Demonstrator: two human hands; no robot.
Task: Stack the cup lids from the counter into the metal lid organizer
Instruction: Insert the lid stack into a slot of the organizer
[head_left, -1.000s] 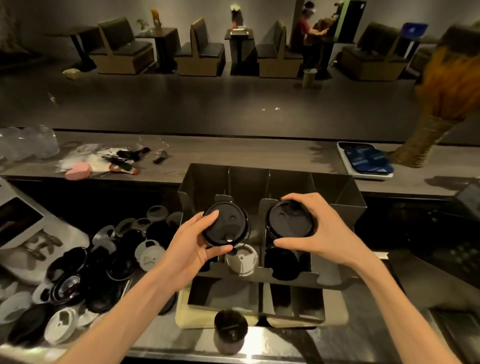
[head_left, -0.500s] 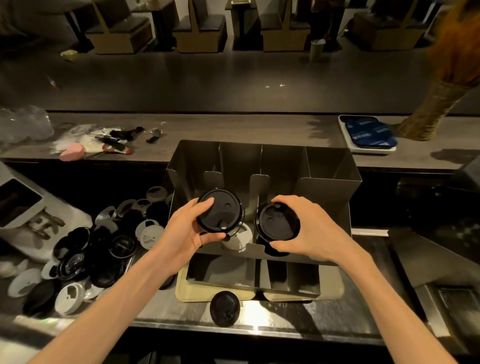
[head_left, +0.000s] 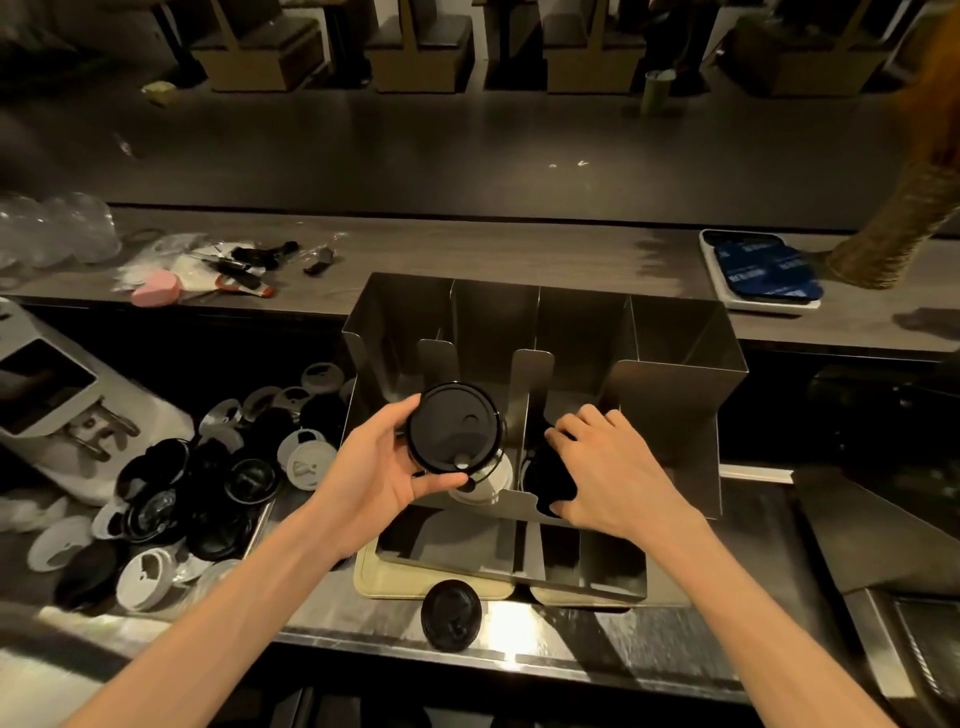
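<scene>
Head view: left hand (head_left: 382, 475) grips black lid (head_left: 454, 428) above organizer (head_left: 675, 374).

A shiny metal counter (head_left: 597, 644) runs along the front. A big pile of black and white cup lids (head_left: 182, 493) lies on its left side. One black lid (head_left: 451, 614) sits alone near the front edge. Just behind it is a cream tray (head_left: 379, 577), and the metal lid organizer (head_left: 670, 395) stands on that. Behind is a wooden shelf (head_left: 493, 249) with a pink thing (head_left: 155, 287) on it.

Dim room: dark floor (head_left: 467, 156), seemingly tan booth seats (head_left: 260, 57) beyond.
</scene>
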